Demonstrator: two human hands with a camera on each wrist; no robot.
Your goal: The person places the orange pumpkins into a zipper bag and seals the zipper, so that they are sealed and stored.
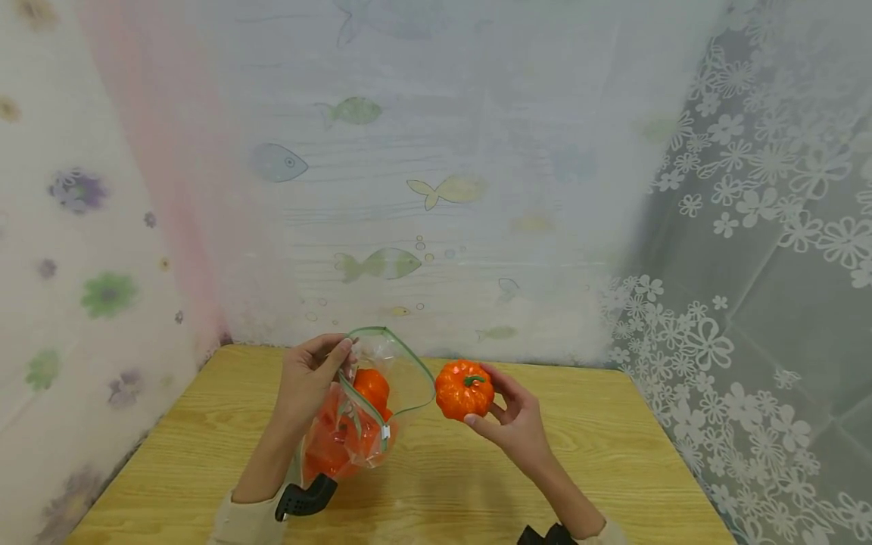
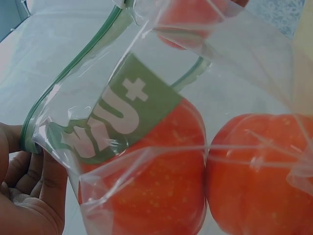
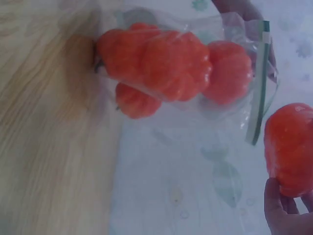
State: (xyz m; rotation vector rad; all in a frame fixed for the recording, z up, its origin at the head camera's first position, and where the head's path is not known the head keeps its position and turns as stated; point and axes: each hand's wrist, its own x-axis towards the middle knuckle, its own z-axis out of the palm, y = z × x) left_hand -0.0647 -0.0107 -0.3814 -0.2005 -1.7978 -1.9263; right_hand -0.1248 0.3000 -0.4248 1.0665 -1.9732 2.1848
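Note:
My left hand [image 1: 313, 378] pinches the rim of a clear zip bag [image 1: 412, 378] whose green-edged mouth gapes toward the right. Inside the bag are several orange toy pumpkins [image 3: 178, 66], pressed against the plastic in the left wrist view, where a green printed label [image 2: 127, 110] shows on the side. Just right of the bag's mouth, my right hand [image 1: 518, 420] grips another orange pumpkin [image 1: 463, 390] with a green stem, thumb below and fingers behind it. That pumpkin sits right at the green rim in the head view.
A wooden table [image 1: 463, 484] lies under both hands. Behind it hangs a pale curtain [image 1: 545, 227] printed with fish, and a sheet with white flowers [image 1: 770, 341] stands on the right. Black wrist cameras [image 1: 306, 497] sit on both forearms.

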